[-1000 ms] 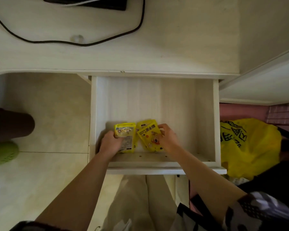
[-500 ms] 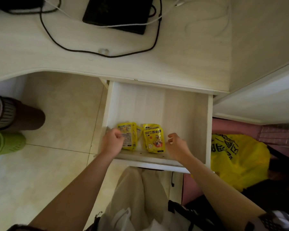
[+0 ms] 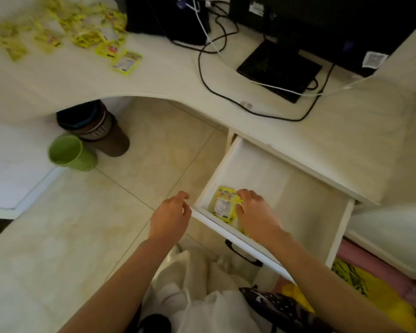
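A white drawer (image 3: 216,171) stands pulled out under the desk. One yellow snack packet (image 3: 223,205) lies in its near-left corner, label side up. My right hand (image 3: 257,215) is inside the drawer just right of that packet, fingers bent down onto its edge and covering whatever lies beside it. My left hand (image 3: 171,217) hovers outside the drawer, over the floor by the front-left corner, fingers loosely curled and holding nothing. Several more yellow packets (image 3: 82,27) lie scattered, blurred, on the desk's far left.
A black monitor (image 3: 322,27) with its stand base (image 3: 279,68) and cables sits on the desk (image 3: 154,82). A brown bin (image 3: 101,133) and a green bin (image 3: 70,152) stand on the tiled floor. A yellow bag (image 3: 370,296) lies at lower right.
My left hand has let go of the left packet and come out of the drawer. My right hand has moved left over the packets. The view has swung left and up.
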A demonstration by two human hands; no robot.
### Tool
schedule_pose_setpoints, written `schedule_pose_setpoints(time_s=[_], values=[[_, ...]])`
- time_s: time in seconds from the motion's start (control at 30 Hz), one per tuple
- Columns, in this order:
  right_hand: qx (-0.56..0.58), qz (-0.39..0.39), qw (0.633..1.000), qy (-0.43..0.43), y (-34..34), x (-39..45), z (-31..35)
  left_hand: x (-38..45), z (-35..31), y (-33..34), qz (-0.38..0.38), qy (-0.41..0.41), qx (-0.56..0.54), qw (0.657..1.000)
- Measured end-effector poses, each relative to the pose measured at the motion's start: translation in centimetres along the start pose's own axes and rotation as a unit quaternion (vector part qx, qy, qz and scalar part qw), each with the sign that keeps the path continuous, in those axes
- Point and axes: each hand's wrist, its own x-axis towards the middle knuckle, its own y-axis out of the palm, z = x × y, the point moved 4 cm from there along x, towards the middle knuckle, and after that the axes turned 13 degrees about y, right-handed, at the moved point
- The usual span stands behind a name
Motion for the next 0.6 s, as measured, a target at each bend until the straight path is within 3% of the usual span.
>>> schedule_pose_setpoints(time_s=[0.17, 0.6], values=[[-0.040, 0.003, 0.997, -0.070, 0.5, -0.3, 6.8, -3.4, 4.8, -3.1, -0.054, -0.051, 0.047, 0.996], [-0.075, 0.047, 0.985, -0.149, 4.7, 0.7, 26.6, -6.6, 22.2, -13.8, -0.103, -0.135, 0.083, 0.982]])
